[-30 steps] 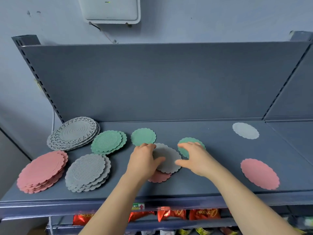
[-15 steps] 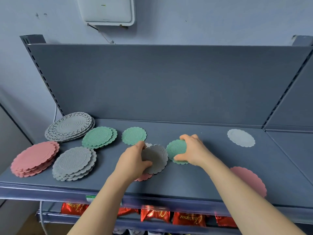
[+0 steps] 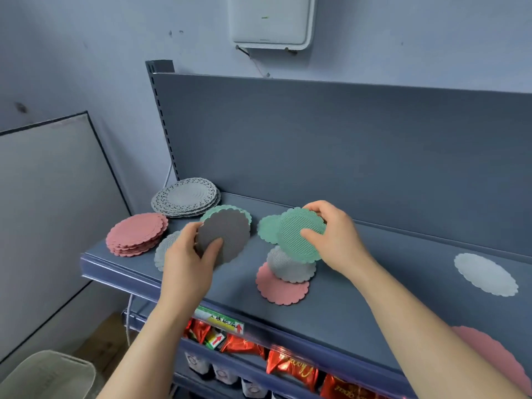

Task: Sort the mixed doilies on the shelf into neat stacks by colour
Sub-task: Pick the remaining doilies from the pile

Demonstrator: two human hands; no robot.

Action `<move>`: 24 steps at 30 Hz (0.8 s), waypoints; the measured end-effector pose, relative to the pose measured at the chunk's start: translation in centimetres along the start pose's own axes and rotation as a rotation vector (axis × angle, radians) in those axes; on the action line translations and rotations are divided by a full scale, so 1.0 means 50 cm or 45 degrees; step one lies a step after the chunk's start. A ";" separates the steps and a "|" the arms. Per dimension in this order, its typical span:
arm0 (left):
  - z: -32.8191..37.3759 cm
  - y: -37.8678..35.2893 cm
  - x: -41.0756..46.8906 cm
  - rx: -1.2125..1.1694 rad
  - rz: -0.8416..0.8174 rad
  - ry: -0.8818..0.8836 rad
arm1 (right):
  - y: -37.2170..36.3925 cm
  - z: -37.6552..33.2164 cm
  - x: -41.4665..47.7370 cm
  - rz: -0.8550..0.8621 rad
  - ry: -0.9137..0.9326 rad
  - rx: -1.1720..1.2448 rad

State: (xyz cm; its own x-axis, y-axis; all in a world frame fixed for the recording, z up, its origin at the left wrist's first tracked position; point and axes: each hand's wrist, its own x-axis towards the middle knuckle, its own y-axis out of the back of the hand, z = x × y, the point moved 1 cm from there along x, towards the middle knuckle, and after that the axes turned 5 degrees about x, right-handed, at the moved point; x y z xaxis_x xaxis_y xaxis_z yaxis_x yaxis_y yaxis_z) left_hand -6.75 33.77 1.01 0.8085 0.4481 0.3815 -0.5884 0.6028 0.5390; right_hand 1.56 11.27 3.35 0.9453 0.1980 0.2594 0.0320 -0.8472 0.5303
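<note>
My left hand (image 3: 188, 262) holds a dark grey doily (image 3: 227, 234) lifted above the shelf (image 3: 339, 306), partly covering the green stack (image 3: 239, 211) and the grey stack (image 3: 164, 249). My right hand (image 3: 336, 236) holds a green doily (image 3: 293, 236) tilted up, in front of a single green doily (image 3: 266, 228). Below it a grey doily (image 3: 288, 264) lies on a pink one (image 3: 277, 287). A pink stack (image 3: 136, 233) and a lacy grey stack (image 3: 185, 197) sit at the left end. A pale doily (image 3: 486, 273) and a pink doily (image 3: 501, 355) lie to the right.
The shelf's blue back panel (image 3: 345, 145) rises behind the doilies. A lower shelf holds red snack packets (image 3: 290, 367). A pale basket (image 3: 49, 375) stands at the bottom left, and a grey board (image 3: 49, 214) leans against the wall on the left.
Both hands have lifted their doilies off the shelf: the left raised the grey one and moved left, the right raised the green one. The view has swung left and down.
</note>
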 end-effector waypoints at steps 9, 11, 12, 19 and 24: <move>-0.149 0.085 0.104 0.178 -0.127 0.307 | -0.183 -0.067 0.097 -0.115 0.022 0.065; -0.168 0.087 0.124 0.309 -0.235 0.285 | -0.218 -0.074 0.122 -0.126 -0.008 0.045; -0.175 0.087 0.132 0.380 -0.283 0.262 | -0.234 -0.078 0.136 -0.128 -0.023 0.032; -0.202 0.093 0.163 0.662 -0.397 -0.026 | -0.317 -0.083 0.214 -0.156 -0.151 -0.144; -0.210 0.093 0.181 0.686 -0.499 -0.163 | -0.349 -0.066 0.228 -0.222 -0.189 -0.354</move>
State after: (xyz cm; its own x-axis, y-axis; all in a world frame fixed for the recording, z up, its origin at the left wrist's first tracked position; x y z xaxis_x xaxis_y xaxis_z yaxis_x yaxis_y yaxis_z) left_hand -2.29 47.58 -0.92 0.9754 0.1620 0.1493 -0.1901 0.2764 0.9420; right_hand 10.70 29.94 -0.31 0.9708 0.2370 0.0362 0.1269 -0.6362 0.7610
